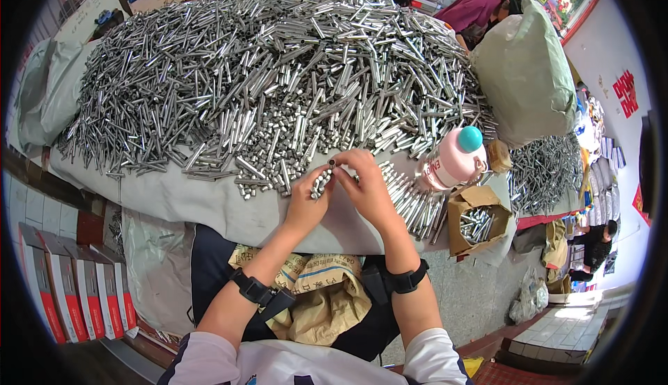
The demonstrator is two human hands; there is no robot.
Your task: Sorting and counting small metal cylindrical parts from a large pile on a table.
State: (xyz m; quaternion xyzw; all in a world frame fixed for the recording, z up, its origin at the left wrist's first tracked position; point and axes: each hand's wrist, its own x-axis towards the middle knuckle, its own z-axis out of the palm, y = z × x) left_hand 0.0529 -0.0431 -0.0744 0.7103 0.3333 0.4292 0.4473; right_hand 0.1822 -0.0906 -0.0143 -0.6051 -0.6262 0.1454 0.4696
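My left hand (306, 198) is curled around a handful of short silver metal caps (321, 184) at the near edge of the heap. Close beside it, my right hand (363, 185) pinches a small round metal piece (332, 164), its dark open end showing; the left fingertips are right at it too. Just beyond both hands lies a patch of loose short caps (268, 152). Behind that spreads a big heap of slim metal tubes (278, 58). A row of tubes (415, 207) lies side by side to the right of my right hand.
A pink bottle with a teal lid (456, 159) stands right of the heap, near an open cardboard box (480, 201) of metal pieces. A large pale sack (527, 75) rests at the far right. Grey cloth (229, 207) covers the table. Other people work along the far side.
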